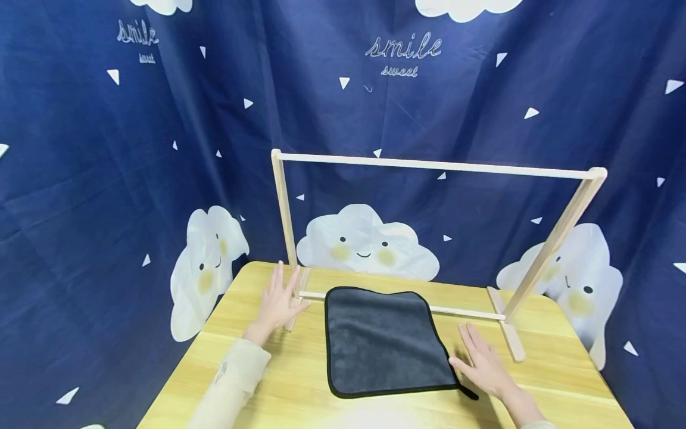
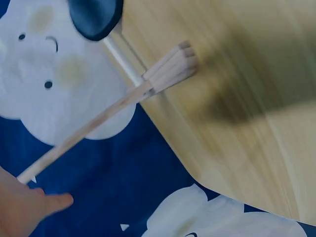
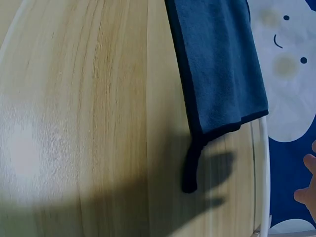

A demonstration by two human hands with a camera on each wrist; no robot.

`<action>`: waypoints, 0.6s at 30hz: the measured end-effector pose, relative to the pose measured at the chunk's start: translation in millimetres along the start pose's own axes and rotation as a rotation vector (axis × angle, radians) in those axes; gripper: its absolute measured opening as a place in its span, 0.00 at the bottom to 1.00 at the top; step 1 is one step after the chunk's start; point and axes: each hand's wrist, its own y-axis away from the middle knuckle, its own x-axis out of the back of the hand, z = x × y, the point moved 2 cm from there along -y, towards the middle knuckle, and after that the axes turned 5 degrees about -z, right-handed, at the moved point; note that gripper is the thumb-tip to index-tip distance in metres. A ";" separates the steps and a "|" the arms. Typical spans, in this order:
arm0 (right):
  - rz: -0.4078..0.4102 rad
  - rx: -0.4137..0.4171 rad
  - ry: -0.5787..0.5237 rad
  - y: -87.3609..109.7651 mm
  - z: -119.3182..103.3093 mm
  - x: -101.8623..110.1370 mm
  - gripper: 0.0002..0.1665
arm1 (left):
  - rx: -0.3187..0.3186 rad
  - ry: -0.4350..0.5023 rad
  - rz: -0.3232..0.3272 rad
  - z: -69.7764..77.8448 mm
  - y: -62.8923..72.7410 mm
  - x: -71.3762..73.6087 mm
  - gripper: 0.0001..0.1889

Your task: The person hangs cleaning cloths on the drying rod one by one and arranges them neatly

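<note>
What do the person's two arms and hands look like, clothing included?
The left sleeve is cream, with a wide, loose cuff and a small grey printed marking, too small to read. Only a pale edge of the right sleeve shows. The left grip and right grip are bare human hands, without gloves.

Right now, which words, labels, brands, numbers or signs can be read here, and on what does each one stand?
"smile": blue backdrop, upper centre of the head view.
"sweet": blue backdrop, just below that.
"smile": blue backdrop, upper left.
Smaller word under it: too blurred to read surely.
Print on the left sleeve: too small to read.
</note>
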 end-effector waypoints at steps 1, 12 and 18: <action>-0.007 0.010 -0.030 -0.6 0.5 -2.4 0.45 | -0.009 0.028 0.016 -2.0 -3.7 2.5 0.46; -0.065 -0.056 -0.264 -8.9 4.8 -22.0 0.43 | -0.079 0.279 0.115 -19.1 -33.3 20.0 0.41; -0.160 -0.159 -0.411 -17.2 5.2 -29.8 0.44 | -0.110 0.283 0.213 -25.8 -42.4 21.8 0.41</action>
